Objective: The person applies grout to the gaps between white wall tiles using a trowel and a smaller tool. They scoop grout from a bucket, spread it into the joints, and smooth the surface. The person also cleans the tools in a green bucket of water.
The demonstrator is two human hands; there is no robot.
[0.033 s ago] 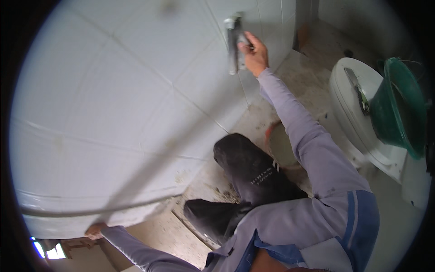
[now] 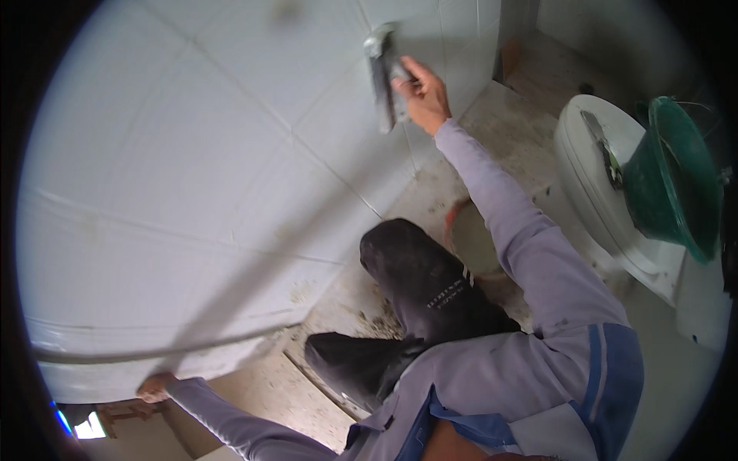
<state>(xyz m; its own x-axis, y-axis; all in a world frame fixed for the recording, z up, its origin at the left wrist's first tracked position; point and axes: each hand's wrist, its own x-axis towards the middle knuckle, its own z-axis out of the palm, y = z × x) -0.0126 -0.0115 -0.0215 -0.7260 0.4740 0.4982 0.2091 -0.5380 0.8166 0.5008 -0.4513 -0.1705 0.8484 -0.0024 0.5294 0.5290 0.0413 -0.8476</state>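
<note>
My right hand point(image 2: 428, 96) is closed round the handle of a float trowel point(image 2: 382, 81), whose long narrow body is grey with a pale upper end. The trowel lies against the white tiled wall point(image 2: 231, 161), close to a grout line. Down at the lower left, my left hand point(image 2: 156, 387) curls on the end edge of that wall point(image 2: 92, 383); some of its fingers are hidden. Thin grout lines cross the tiles diagonally, and a shadow band runs over them.
A white toilet point(image 2: 573, 146) stands at my right. On its lid lie a putty knife point(image 2: 603, 150) and a tilted green bucket point(image 2: 661, 192). A round reddish-rimmed container point(image 2: 453, 223) sits by my knee. Crumbs of debris point(image 2: 380, 319) dot the floor along the wall.
My right hand and the trowel have shifted slightly left along the wall. My left hand stays at the wall's edge; the whole view has moved a little.
</note>
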